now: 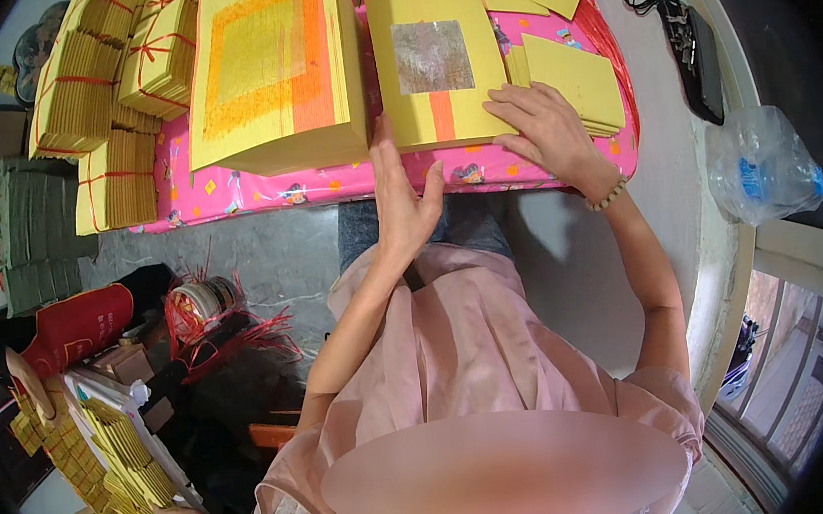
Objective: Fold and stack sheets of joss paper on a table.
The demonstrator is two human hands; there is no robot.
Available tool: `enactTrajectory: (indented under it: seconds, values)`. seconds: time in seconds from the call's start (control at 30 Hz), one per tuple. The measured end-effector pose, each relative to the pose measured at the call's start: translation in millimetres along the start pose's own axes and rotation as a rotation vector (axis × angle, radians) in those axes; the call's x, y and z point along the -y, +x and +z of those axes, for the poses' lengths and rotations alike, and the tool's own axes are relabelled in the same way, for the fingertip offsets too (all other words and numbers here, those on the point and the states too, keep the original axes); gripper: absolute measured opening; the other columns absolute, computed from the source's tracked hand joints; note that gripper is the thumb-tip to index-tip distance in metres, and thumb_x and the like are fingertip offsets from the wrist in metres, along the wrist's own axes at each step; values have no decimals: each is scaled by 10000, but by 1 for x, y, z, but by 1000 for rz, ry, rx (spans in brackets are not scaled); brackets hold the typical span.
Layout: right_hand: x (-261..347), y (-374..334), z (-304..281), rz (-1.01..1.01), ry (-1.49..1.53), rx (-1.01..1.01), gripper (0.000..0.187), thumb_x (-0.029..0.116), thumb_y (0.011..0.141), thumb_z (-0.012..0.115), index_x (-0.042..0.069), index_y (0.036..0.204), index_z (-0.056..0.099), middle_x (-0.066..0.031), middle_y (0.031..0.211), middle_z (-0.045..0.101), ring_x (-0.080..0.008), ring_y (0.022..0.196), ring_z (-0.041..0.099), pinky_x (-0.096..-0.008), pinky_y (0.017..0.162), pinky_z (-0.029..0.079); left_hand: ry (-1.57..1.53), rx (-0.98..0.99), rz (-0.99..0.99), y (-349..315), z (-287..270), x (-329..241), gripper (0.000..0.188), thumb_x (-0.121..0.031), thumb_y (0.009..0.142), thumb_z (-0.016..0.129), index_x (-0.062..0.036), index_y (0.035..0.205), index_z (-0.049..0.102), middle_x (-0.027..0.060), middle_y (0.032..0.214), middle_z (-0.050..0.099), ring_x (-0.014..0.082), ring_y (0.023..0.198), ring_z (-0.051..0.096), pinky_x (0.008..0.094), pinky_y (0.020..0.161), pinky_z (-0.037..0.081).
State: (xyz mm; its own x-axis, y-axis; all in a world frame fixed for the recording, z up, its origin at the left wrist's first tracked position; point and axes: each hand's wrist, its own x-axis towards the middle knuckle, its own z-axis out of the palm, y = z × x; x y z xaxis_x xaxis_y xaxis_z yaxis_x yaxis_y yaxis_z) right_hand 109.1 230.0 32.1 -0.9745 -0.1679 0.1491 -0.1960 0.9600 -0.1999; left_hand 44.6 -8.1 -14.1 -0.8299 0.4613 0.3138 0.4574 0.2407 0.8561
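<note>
Many papers (432, 57), pink tablecloth (266, 193), grey floor (261, 245)

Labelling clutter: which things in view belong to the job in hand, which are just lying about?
Job in hand, seemingly:
silver-square paper stack, left hand at its left edge, right hand at its near right corner
tall orange-printed stack
plain yellow stack
red-tied bundles

Lying about, seemingly:
black pouch
keys
crumpled clear plastic

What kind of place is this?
Maybe a small paper workshop, perhaps in a home: yellow bundles tied with red strands, a stack of yellow paper with a silver square under the right hand, and a pink-covered table.
</note>
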Motion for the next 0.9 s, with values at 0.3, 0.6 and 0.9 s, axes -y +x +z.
enactTrajectory:
  seconds: [0.3, 0.6, 0.9]
  values:
    - [-6, 3, 1, -77, 36, -119, 313, 260, 876, 682, 62, 1119, 687, -109, 1208, 660, -292, 1162, 595, -413, 964, 474, 63, 3, 0, 1, -2, 5, 706, -63, 868, 644, 58, 1473, 302, 331, 1467, 334, 474, 1376, 340, 490, 1138, 299]
    - [-7, 12, -9, -17, 179, -69, 203, 209, 902, 637, 37, 938, 739, -105, 1093, 698, -293, 1003, 640, -413, 858, 506, 150, -54, 97, 6, 2, 9, 407, -74, 928, 629, -50, 1331, 579, 194, 1408, 516, 393, 1407, 371, 461, 1133, 330]
    - [-6, 18, -14, 6, 231, -68, 208, 198, 904, 635, 15, 918, 732, -105, 1020, 691, -293, 951, 641, -402, 822, 515, 103, -64, 70, 14, 8, 18, 244, -104, 957, 613, -105, 1185, 698, 160, 1299, 633, 361, 1393, 416, 443, 1116, 361]
